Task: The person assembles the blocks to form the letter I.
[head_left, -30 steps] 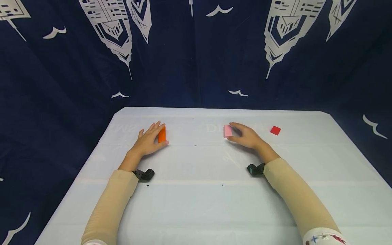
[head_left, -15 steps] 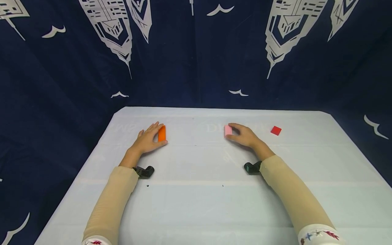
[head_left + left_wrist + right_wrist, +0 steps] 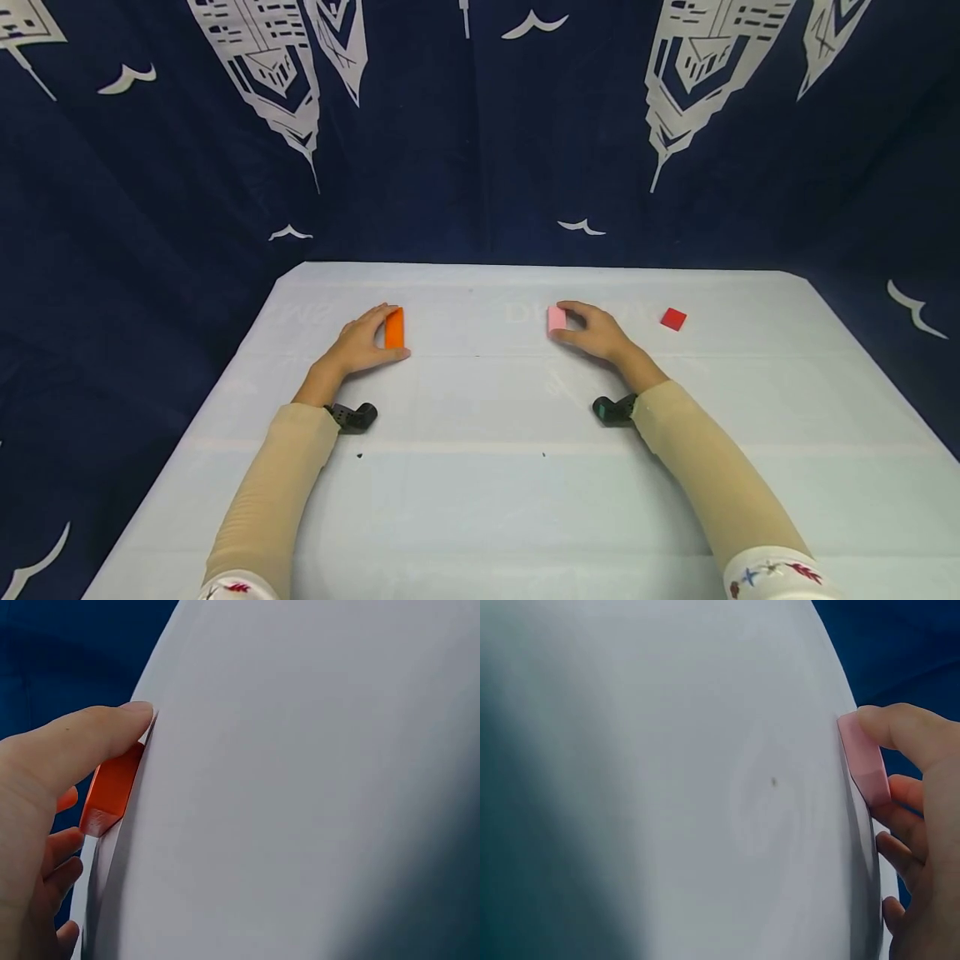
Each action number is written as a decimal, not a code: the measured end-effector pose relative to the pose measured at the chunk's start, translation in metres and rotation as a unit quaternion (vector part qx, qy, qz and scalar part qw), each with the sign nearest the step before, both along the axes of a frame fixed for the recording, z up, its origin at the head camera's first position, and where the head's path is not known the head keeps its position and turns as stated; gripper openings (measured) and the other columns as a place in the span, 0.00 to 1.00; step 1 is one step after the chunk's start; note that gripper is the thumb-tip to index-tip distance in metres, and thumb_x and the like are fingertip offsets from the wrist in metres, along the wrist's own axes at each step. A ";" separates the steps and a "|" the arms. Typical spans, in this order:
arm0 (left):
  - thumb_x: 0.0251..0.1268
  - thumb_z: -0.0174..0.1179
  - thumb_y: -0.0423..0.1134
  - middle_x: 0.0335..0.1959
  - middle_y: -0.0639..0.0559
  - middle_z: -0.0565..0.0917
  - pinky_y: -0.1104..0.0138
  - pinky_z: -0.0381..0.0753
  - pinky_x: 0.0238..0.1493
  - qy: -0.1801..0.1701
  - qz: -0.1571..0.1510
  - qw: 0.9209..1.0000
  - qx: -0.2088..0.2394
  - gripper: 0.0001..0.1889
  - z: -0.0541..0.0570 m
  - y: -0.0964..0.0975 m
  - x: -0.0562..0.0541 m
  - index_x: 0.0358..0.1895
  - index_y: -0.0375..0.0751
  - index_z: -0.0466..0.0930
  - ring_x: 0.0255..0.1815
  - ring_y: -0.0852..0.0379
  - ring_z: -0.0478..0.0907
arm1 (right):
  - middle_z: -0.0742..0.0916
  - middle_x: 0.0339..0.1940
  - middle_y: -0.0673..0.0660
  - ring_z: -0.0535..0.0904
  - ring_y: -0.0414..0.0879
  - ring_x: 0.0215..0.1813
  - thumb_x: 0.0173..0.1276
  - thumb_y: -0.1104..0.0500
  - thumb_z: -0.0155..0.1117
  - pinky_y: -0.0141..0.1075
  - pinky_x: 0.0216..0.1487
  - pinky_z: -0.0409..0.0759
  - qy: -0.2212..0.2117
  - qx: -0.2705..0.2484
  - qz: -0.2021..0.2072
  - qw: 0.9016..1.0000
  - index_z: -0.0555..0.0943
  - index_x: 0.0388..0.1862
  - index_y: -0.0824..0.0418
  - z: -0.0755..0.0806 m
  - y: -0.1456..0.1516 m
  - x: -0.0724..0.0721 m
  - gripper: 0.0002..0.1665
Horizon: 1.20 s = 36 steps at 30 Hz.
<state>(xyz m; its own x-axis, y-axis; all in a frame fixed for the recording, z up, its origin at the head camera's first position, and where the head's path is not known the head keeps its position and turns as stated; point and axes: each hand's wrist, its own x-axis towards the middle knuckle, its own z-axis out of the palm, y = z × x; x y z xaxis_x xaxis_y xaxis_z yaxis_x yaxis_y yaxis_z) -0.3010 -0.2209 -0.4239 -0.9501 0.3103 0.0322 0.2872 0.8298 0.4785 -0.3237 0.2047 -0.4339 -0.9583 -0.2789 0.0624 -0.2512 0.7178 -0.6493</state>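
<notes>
An orange rectangular block (image 3: 394, 328) lies on the white table at the left. My left hand (image 3: 362, 345) spans it, thumb at its near end and forefinger at its far end. In the left wrist view the thumb lies across the top of the orange block (image 3: 112, 787), with the other fingers bent behind it. Right of the middle is a pink rectangular block (image 3: 556, 320). My right hand (image 3: 597, 333) pinches it between thumb and fingers. The right wrist view shows the thumb on one end of the pink block (image 3: 864, 759), the fingers behind it.
A flat red square piece (image 3: 673, 319) lies on the table right of my right hand. Behind the white table (image 3: 480, 500) hangs a dark blue cloth (image 3: 420, 192) with white prints. Tiny dark specks dot the tabletop.
The left fingers, spread earlier, have drawn together and bent at the orange block's far end. My right thumb has slid slightly left along the pink block. Both blocks stay in place.
</notes>
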 end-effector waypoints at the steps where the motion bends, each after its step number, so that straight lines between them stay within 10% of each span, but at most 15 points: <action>1: 0.56 0.67 0.54 0.75 0.35 0.56 0.42 0.47 0.70 -0.002 0.001 1.000 0.005 0.46 0.000 0.000 -0.001 0.75 0.39 0.57 0.75 0.39 0.51 | 0.71 0.71 0.65 0.61 0.62 0.73 0.64 0.46 0.68 0.54 0.71 0.56 0.002 -0.003 -0.001 1.000 0.69 0.70 0.62 -0.001 0.000 0.000 0.40; 36: 0.46 0.76 0.51 0.70 0.40 0.66 0.48 0.56 0.70 0.015 0.028 0.995 0.090 0.45 -0.013 -0.003 -0.002 0.69 0.41 0.67 0.71 0.41 0.60 | 0.72 0.70 0.64 0.62 0.59 0.73 0.65 0.48 0.67 0.52 0.71 0.57 0.025 -0.026 -0.021 0.999 0.70 0.70 0.61 -0.009 -0.004 0.005 0.38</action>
